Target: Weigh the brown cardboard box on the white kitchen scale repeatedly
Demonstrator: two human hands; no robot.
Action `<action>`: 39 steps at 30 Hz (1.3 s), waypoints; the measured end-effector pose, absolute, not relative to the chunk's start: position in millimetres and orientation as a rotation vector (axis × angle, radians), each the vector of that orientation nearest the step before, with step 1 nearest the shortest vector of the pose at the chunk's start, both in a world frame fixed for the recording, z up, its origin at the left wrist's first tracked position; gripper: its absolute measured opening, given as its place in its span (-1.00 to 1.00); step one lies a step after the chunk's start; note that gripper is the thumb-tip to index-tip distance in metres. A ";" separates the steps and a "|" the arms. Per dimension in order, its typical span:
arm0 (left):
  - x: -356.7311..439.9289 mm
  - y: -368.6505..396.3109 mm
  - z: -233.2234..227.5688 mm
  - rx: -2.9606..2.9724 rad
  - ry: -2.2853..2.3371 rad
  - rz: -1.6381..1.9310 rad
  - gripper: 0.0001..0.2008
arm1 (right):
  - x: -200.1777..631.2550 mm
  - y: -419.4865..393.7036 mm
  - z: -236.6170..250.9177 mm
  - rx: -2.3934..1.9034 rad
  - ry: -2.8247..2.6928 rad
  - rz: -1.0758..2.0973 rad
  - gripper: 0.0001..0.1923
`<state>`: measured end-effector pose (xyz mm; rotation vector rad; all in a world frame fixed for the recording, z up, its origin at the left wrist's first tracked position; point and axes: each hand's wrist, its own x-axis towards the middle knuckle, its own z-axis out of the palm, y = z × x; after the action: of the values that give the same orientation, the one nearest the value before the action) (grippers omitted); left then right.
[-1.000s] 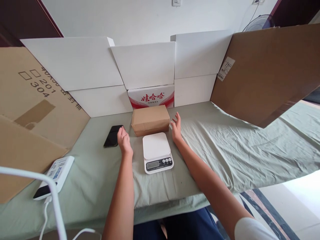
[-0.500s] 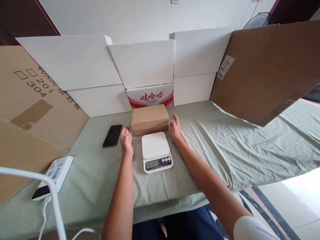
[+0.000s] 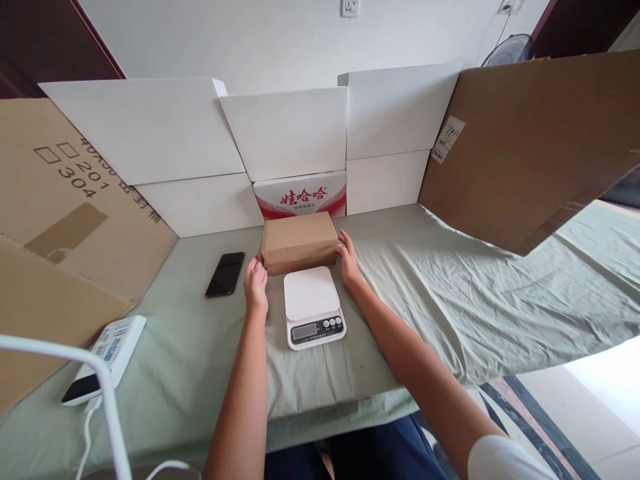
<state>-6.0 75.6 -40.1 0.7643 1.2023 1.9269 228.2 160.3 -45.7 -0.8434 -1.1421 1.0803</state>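
A small brown cardboard box rests on the green cloth behind a white digital kitchen scale. The fingers of my left hand press against the box's left end. On the opposite end, my right hand has its fingers against the right side, so the box is held between both hands. Nothing lies on the scale's platform, and its display looks blank. To the left of my left hand lies a black smartphone, face up.
White boxes stand stacked along the back, one with red lettering. Large cardboard sheets or boxes flank the left and right. A white power strip and a curved white tube are at the near left.
Both hands have closed in on the cardboard box from its two sides and now touch it. The box and scale keep their places; the view has tilted slightly.
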 end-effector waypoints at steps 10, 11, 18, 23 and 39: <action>-3.6 74.6 -39.1 0.785 1.202 1.898 -0.45 | 227.4 155.7 -40.6 -0.830 -1.169 1.096 -0.37; -3.4 74.6 -38.8 0.784 1.201 1.896 -0.45 | 227.3 155.3 -40.2 -0.821 -1.175 1.097 -0.37; -3.4 74.8 -39.0 0.778 1.219 1.895 -0.42 | 227.1 151.4 -34.8 -0.816 -1.206 1.095 -0.35; -4.6 77.8 -42.7 0.853 1.222 1.907 -0.43 | 227.2 148.8 -32.4 -0.832 -1.238 1.075 -0.32; 1.2 70.0 -29.9 1.076 1.156 1.920 -0.34 | 228.3 131.5 -24.2 -0.748 -1.424 0.927 -0.30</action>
<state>1.2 70.0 -29.9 1.0760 1.1563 1.9205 228.3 131.5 -24.2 -0.7478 -1.4238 0.9269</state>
